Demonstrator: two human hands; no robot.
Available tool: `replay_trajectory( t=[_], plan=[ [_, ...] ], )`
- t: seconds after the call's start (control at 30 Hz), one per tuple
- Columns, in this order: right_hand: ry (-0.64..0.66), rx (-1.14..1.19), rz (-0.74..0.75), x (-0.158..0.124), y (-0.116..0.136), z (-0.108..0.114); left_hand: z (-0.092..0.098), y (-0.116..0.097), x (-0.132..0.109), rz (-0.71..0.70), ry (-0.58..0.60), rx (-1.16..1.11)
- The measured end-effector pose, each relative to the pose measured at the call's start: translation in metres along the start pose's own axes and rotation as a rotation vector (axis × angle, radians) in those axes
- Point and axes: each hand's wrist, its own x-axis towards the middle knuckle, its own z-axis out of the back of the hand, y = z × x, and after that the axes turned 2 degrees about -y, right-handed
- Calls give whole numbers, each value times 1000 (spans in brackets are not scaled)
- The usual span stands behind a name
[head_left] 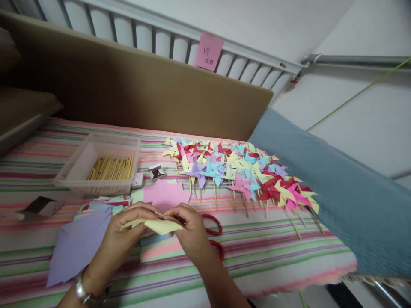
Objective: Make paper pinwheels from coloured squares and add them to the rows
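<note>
A pale yellow paper pinwheel [162, 226] is held between my two hands, its blades curling toward me. My left hand [130, 224] closes on its left side, thumb below and fingers on top. At its right side my right hand [189, 226] pinches with the fingertips. Between the fingertips shows a short tan piece, perhaps the end of a wooden stick [160, 214]; the rest is hidden. Pink paper [165, 196] lies just beyond the hands. Beside my right wrist are red-handled scissors [220, 226], partly covered. Purple paper sheets [78, 246] lie left of my left forearm.
A clear plastic box [69, 175] holds many wooden sticks. Near it stands a small open box [156, 172] with dark bits inside. Many finished pinwheels [213, 169] on sticks lie at the right. A brown board [144, 94] stands behind the striped cloth [272, 256].
</note>
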Motion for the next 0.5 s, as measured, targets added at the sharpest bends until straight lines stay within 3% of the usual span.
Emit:
replay_trajectory(
  t=[0.5],
  plan=[
    [-31, -5, -3, 0, 4, 0, 1, 1, 0, 7, -8, 62]
  ],
)
